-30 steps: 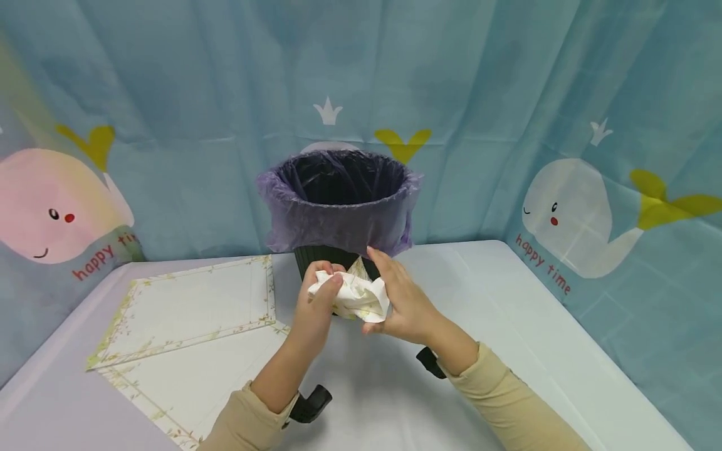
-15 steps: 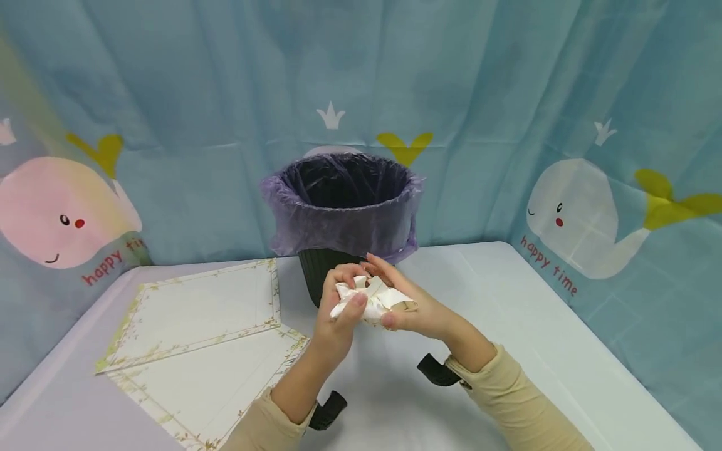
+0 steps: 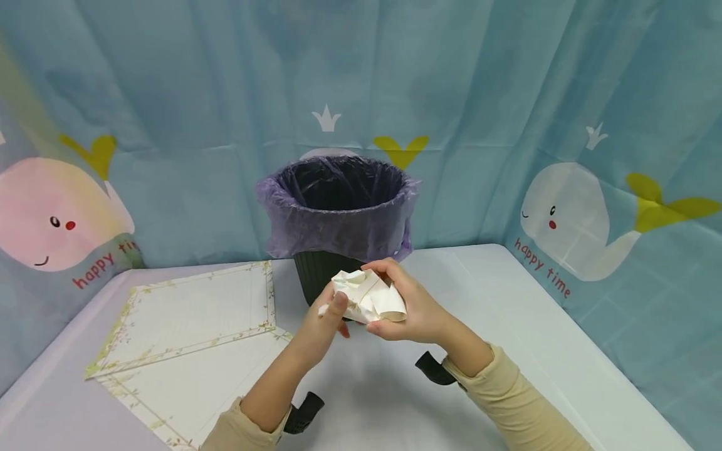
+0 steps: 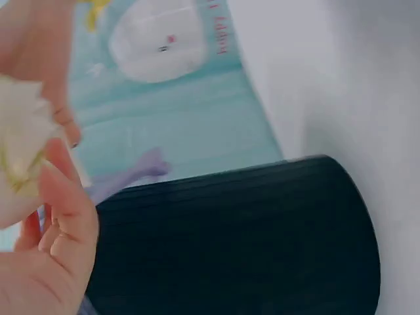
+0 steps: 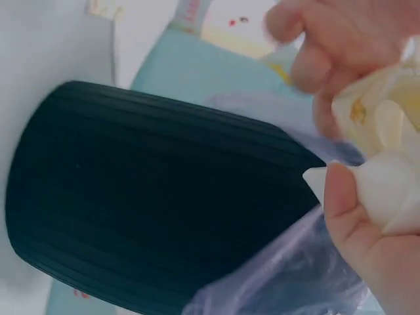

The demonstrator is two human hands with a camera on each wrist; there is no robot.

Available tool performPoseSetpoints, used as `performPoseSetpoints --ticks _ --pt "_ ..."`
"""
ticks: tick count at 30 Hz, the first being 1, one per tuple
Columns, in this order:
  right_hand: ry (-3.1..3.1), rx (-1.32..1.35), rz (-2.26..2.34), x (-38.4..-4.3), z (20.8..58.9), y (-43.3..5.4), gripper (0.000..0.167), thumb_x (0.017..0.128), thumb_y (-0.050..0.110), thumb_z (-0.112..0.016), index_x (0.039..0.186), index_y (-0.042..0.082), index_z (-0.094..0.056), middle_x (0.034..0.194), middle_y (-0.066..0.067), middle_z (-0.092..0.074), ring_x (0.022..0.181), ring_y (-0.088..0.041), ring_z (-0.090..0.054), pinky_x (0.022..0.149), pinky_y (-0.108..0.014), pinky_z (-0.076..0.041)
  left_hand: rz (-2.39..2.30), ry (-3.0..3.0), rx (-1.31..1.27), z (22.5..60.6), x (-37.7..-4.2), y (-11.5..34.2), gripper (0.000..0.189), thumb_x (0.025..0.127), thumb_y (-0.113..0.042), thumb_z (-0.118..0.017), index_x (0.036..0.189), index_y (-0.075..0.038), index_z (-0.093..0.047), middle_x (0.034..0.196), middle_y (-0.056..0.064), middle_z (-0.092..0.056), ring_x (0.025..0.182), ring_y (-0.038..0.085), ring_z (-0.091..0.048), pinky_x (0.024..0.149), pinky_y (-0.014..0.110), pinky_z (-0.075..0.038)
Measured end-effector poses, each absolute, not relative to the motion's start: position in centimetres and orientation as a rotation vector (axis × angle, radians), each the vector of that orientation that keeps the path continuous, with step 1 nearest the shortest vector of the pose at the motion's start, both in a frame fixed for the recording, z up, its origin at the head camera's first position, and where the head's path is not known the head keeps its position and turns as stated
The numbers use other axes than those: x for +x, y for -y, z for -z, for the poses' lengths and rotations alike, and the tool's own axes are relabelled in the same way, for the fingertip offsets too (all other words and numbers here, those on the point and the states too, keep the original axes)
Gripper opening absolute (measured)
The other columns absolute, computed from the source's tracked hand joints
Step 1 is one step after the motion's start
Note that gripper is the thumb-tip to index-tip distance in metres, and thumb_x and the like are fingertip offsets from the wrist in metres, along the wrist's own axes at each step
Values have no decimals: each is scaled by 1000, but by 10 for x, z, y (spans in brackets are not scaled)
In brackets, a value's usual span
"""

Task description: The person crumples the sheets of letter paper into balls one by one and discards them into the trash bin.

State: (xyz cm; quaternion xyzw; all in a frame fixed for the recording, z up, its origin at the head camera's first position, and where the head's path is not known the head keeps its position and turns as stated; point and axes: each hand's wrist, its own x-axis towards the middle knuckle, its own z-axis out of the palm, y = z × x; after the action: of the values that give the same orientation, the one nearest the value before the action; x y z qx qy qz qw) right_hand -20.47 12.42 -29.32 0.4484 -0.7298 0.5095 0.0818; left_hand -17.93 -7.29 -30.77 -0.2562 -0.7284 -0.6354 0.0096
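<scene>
A crumpled sheet of white paper (image 3: 369,297) with a faint leafy print is held between both hands, in front of the bin. My left hand (image 3: 318,326) grips its left side, thumb on top and fingers underneath. My right hand (image 3: 414,307) holds the right side, thumb at the lower edge and fingers behind. In the left wrist view the paper (image 4: 23,144) is partly cut off, and the left hand (image 4: 56,243) curls below it. A folded corner sticks out past the right thumb (image 5: 341,190) in the right wrist view.
Behind the hands stands a dark ribbed bin (image 3: 316,275), lined with a purple plastic bag (image 3: 344,232) folded over its rim. Two flat bordered paper sheets (image 3: 197,319) overlap on the white table (image 3: 462,288) at left. A blue whale-print curtain (image 3: 479,94) surrounds the table.
The paper is crumpled into a more compact bundle. Both hands shifted right, then the left hand moved back left and its fingers went beneath the paper.
</scene>
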Motion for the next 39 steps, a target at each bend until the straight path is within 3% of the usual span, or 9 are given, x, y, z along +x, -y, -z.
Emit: performPoseSetpoints --ticks 4,11,14,20,26,28,31,37,39 --pt "2144 1372 -1428 -204 287 -124 65 71 15 -76 124 -3 -42 110 -13 -52 92 -23 -52 71 -29 -49 2230 2159 -744 299 -180 71 72 93 -62 -42 123 3 -39 99 10 -54 81 22 -54 61 30 -48" --pt "1884 1349 -1566 -205 304 -107 61 87 48 -65 109 -2 -40 94 -15 -49 79 -16 -52 59 -26 -49 2463 1936 -574 299 -180 50 40 96 -41 -33 98 -5 -50 76 -1 -50 60 9 -40 54 20 -33" --pt "1704 1296 -1663 -209 315 -98 45 89 34 -66 100 -2 -43 84 -13 -48 72 -10 -50 52 -23 -46 2473 1873 -486 302 -181 42 39 97 -43 -36 87 -10 -53 69 -3 -49 54 7 -38 48 19 -30" --pt "1541 1112 -1536 -216 332 -87 24 87 17 -66 85 -3 -53 65 -11 -47 55 -9 -44 42 -19 -38 2357 1787 -377 310 -189 31 38 102 -31 -43 92 2 -57 83 2 -56 75 9 -54 62 20 -48" --pt "1503 1131 -1428 -218 334 -85 13 71 -9 -61 78 -3 -52 60 -14 -47 47 -20 -42 40 -21 -41 2360 1831 -323 315 -192 31 35 103 -28 -43 88 1 -57 78 2 -56 67 9 -55 58 20 -50" --pt "1543 1131 -1385 -218 332 -89 13 72 -8 -61 78 -2 -52 61 -13 -48 48 -19 -44 41 -20 -42 2306 1956 -317 313 -192 35 38 103 -31 -41 89 1 -57 73 3 -55 59 10 -52 52 21 -47" --pt "1610 1146 -1355 -218 328 -97 13 78 3 -64 80 -1 -51 66 -12 -50 54 -17 -46 44 -20 -42 2186 2194 -322 308 -190 44 47 101 -40 -37 103 3 -55 83 8 -56 64 15 -51 54 26 -45" --pt "1654 1296 -1434 -216 319 -107 32 92 30 -63 86 1 -51 88 -14 -52 78 -19 -51 60 -24 -47 2415 2259 -603 306 -189 58 73 98 -56 -34 137 5 -35 130 18 -44 110 25 -50 87 47 -50" --pt "1705 1319 -1422 -215 317 -108 38 94 38 -60 92 1 -51 102 -16 -52 97 -24 -51 79 -28 -48 2584 2139 -767 309 -190 60 74 98 -56 -32 140 5 -29 130 16 -43 111 24 -50 91 47 -49"
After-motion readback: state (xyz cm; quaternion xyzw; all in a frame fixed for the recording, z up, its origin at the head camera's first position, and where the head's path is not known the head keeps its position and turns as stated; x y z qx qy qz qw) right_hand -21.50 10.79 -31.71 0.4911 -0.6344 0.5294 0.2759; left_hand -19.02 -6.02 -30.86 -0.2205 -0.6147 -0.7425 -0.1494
